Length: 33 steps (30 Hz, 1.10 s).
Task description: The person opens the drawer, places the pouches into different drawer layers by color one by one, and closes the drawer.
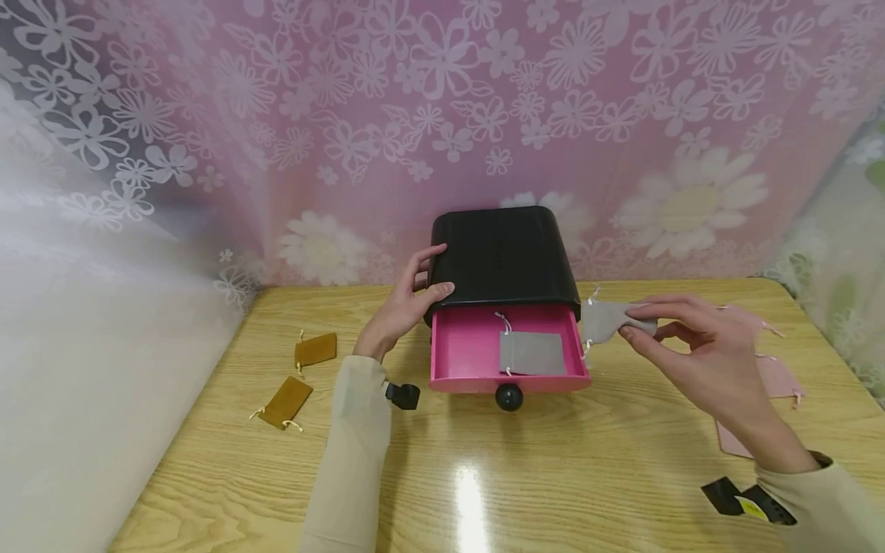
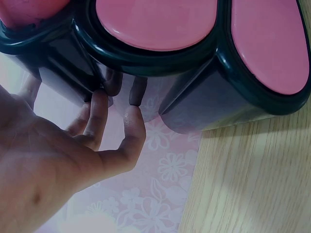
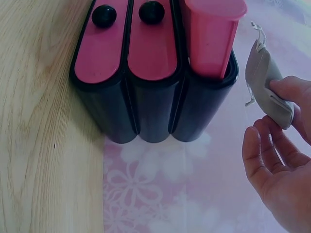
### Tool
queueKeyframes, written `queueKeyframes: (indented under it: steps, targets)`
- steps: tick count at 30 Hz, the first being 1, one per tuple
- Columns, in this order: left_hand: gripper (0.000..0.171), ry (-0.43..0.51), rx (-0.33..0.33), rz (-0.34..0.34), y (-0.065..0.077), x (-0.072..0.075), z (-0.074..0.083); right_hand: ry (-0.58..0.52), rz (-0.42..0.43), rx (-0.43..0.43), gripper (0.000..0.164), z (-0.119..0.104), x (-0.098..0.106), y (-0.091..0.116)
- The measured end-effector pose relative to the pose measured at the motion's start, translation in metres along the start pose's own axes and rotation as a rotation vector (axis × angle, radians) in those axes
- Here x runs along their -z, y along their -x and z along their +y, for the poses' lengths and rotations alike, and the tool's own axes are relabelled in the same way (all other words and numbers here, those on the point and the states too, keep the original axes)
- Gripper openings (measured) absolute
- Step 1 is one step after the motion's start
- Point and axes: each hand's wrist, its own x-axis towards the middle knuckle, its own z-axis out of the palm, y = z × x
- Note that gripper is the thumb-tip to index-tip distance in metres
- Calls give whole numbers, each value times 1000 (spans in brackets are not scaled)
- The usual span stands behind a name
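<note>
A black cabinet [image 1: 501, 257] has its pink top drawer [image 1: 459, 349] pulled out. A grey drawstring pouch [image 1: 542, 353] lies flat in the drawer's right part. My left hand [image 1: 401, 307] rests against the cabinet's left side, thumb and forefinger at its upper edge. In the left wrist view, its fingers [image 2: 131, 131] touch the glossy black side. To the right of the drawer, my right hand [image 1: 701, 349] pinches a second grey pouch [image 1: 601, 321] between thumb and fingers, holding it by one end, with its white strings hanging free. The right wrist view shows this pouch [image 3: 262, 73] beside the drawer.
Two brown drawstring pouches [image 1: 286, 402] lie on the wooden table [image 1: 553, 476] at left. Several pink pouches [image 1: 781, 376] lie at right, partly behind my right hand. Two lower pink drawers with black knobs [image 3: 151, 12] are closed. A flowered curtain [image 1: 415, 153] hangs behind.
</note>
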Motion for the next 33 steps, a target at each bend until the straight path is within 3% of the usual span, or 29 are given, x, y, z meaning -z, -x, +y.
queueKeyframes:
  steps: [33]
  targets:
    - [58, 3, 7, 9, 1, -1, 0, 109, -88, 132, 44, -14, -41, -7]
